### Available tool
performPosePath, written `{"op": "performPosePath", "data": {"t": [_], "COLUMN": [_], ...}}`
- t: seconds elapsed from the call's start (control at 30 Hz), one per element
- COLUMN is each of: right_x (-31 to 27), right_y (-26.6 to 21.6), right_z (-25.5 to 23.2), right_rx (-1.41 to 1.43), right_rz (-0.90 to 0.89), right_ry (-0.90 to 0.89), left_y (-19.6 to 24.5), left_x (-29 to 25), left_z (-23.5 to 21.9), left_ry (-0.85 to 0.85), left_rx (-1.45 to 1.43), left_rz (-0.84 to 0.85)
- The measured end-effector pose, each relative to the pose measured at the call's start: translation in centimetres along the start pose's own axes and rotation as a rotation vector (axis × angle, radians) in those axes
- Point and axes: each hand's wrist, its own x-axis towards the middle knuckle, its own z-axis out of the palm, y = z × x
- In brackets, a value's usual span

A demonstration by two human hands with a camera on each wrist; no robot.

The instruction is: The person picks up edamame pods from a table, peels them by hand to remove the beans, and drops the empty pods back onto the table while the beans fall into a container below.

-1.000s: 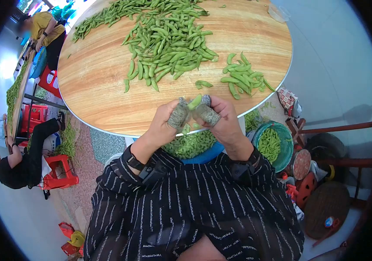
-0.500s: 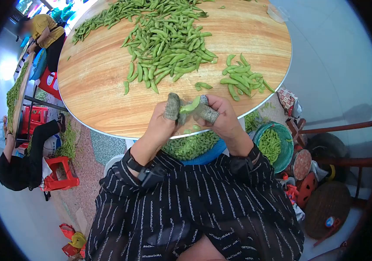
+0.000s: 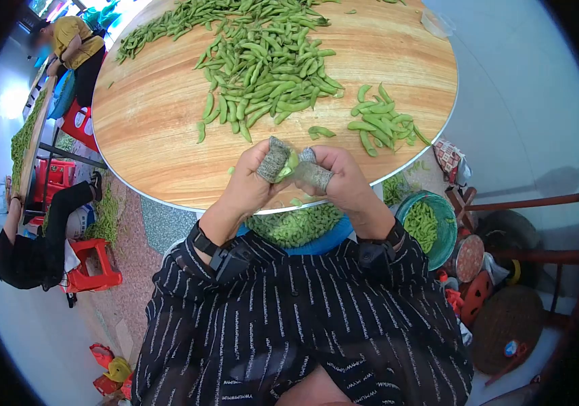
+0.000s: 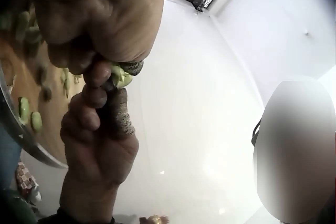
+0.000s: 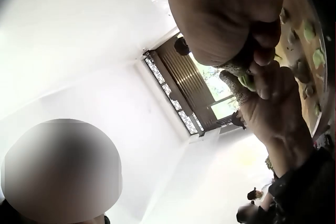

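Observation:
Both hands meet over the near edge of the wooden round table [image 3: 161, 162], thumbs wrapped in grey knitted covers. The left hand [image 3: 245, 183] pinches a green soybean pod [image 3: 291, 164] between its covered thumb and fingers. From the other side, the right hand [image 3: 347, 177] has its curled fingers and thumb at the same pod; that thumb is blurred. In the left wrist view the pod [image 4: 122, 78] shows split and pale, squeezed where the hands come together. Below the table edge sits a blue basin [image 3: 333, 237] with shelled green beans [image 3: 289, 227].
A large heap of pods [image 3: 262, 74] covers the table's middle and far side. A smaller pile [image 3: 381, 122] lies at right. A green bucket [image 3: 446, 237] with pods stands on the floor. At left, other people sit by a second table near a red stool [image 3: 90, 264].
The pod has shifted from beside the right thumb over to the left hand. The left thumb, upright half a second ago, now bends over it. The right hand has barely moved.

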Motion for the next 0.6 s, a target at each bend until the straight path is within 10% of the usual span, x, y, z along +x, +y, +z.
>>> {"op": "performPosePath", "data": {"t": [0.33, 0.5, 0.6], "right_x": [0.4, 0.9, 1.3], "right_y": [0.0, 1.1, 0.9], "right_z": [1.6, 1.8, 1.9], "right_rx": [-0.653, -1.058, -0.906], "right_rz": [-0.226, -0.661, -0.514], "right_ry": [0.208, 0.268, 0.301], "left_y": [1.5, 1.7, 1.5], "left_x": [0.2, 0.4, 0.6], "left_z": [-0.4, -0.3, -0.6], "left_ry": [0.072, 0.149, 0.131], "left_rx": [-0.073, -0.218, -0.226], "left_rz": [-0.228, -0.263, -0.248]}}
